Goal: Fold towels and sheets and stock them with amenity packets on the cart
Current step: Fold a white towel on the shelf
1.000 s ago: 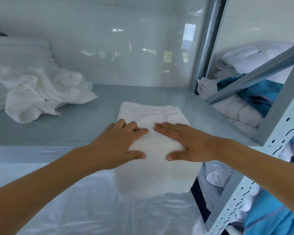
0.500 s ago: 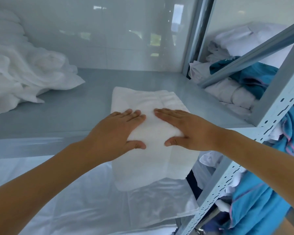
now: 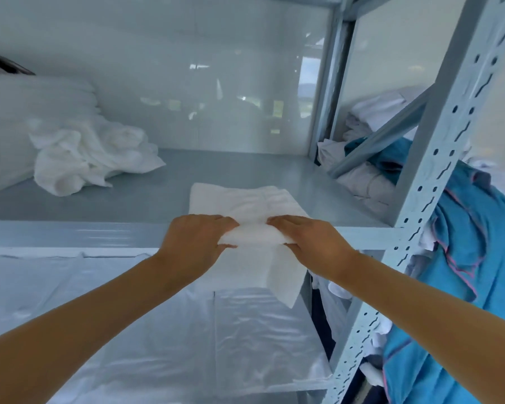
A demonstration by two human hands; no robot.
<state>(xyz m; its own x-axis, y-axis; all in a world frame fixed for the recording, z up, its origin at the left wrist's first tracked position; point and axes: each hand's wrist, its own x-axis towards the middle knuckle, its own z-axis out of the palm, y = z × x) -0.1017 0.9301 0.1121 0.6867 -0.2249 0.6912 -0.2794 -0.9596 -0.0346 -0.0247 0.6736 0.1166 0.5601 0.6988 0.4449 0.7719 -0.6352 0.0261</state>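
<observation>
Both hands pinch the near fold of a folded white towel [image 3: 245, 201] at frame centre: the left hand [image 3: 196, 243] and right hand [image 3: 312, 243] each curl fingers over the raised fold, thumbs beneath. The towel lies across the front edge of a grey-blue metal shelf [image 3: 164, 193], its near part hanging over clear plastic sheeting [image 3: 158, 330] below. A crumpled white cloth [image 3: 91, 156] sits at left beside stacked white linen [image 3: 27, 112]. A glossy white tiled wall [image 3: 187, 83] backs the shelf. At right, a perforated upright [image 3: 438, 176] fronts blue and white laundry [image 3: 473, 228].
</observation>
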